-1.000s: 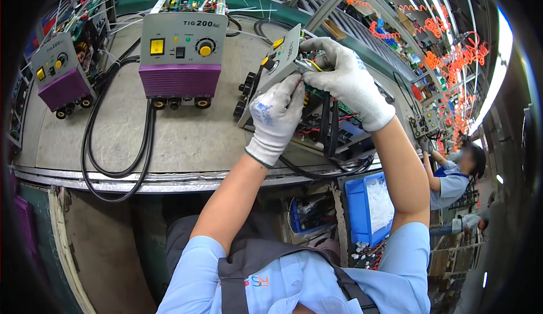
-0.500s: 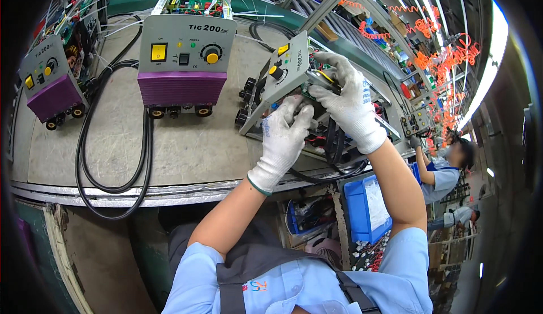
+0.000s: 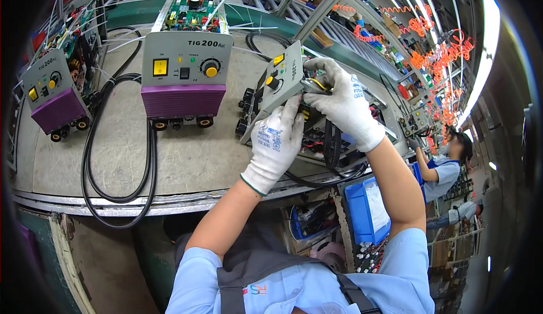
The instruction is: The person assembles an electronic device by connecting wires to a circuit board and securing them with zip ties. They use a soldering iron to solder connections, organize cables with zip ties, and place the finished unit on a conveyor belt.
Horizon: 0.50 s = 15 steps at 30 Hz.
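A grey front panel (image 3: pixel 287 75) with a yellow switch and a black-and-yellow knob leans at an angle on an opened welding machine (image 3: pixel 314 144). My left hand (image 3: pixel 273 147), in a white glove, has its fingertips at the panel's lower edge, thumb side partly hidden behind it. My right hand (image 3: pixel 346 103), gloved too, grips the panel's right edge, fingers bent over its back. A yellow wire (image 3: pixel 318 84) shows between that hand and the panel. Black cable (image 3: pixel 332 147) hangs in the open frame below. What the fingertips touch behind the panel is hidden.
Two more welding machines with purple lower fronts stand left, one in the middle (image 3: pixel 184 100) and one farther off (image 3: pixel 59 107). A looped black cable (image 3: pixel 87 161) hangs over the bench edge (image 3: pixel 186 205). Below right is a blue bin (image 3: pixel 362 209). A co-worker (image 3: pixel 444 170) stands at right.
My left hand has shifted slightly left and down, its fingers now straighter against the panel's lower edge. The panel stands a little more upright. My right hand stays at its right edge.
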Tool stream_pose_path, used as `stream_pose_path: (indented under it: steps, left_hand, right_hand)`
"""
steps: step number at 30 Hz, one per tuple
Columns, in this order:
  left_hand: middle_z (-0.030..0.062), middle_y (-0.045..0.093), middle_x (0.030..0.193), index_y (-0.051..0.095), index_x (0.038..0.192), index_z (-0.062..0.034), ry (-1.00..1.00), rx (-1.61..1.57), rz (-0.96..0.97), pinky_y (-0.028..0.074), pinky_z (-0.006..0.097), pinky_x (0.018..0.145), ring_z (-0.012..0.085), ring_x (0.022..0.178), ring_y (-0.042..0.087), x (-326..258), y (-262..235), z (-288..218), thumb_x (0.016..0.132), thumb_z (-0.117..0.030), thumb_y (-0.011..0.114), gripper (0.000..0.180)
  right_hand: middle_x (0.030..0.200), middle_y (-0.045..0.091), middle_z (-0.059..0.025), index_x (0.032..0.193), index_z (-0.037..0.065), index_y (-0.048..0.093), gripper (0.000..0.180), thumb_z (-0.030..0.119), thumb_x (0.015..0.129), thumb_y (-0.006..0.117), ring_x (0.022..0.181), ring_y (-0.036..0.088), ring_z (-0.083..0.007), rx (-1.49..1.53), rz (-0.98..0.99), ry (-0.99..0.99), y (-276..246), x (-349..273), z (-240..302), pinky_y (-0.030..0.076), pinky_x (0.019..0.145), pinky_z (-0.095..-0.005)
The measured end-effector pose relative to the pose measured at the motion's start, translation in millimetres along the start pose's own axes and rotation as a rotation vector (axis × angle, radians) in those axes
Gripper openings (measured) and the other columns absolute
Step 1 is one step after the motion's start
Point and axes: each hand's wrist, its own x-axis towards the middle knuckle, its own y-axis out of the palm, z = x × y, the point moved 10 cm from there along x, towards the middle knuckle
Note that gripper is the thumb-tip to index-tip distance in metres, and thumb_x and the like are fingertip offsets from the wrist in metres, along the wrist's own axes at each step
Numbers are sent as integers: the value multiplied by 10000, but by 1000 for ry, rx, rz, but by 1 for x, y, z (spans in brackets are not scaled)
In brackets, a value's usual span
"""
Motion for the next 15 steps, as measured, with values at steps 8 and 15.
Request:
stream_pose_path:
  steps: [8, 15]
  left_hand:
    - [190, 655, 953, 528, 1282, -21, -91, -38, 91, 538, 415, 704, 351, 802, 660, -8, 7, 11, 868, -87, 608, 427]
    - [207, 647, 1139, 513, 1279, 2, -97, -251, 49, 529, 399, 808, 339, 957, 661, -7, 9, 9, 917, -62, 557, 370]
  right_hand:
    - [865, 659, -136, 1114, 27, 602, 486, 105, 658, 750, 833, 652, -284, 126, -22, 42, 3, -3, -8, 500, 782, -374]
    - [985, 661, -157, 1115, 34, 604, 503, 147, 659, 783, 927, 644, -312, -80, -20, 43, -2, 2, 1, 499, 816, -388]
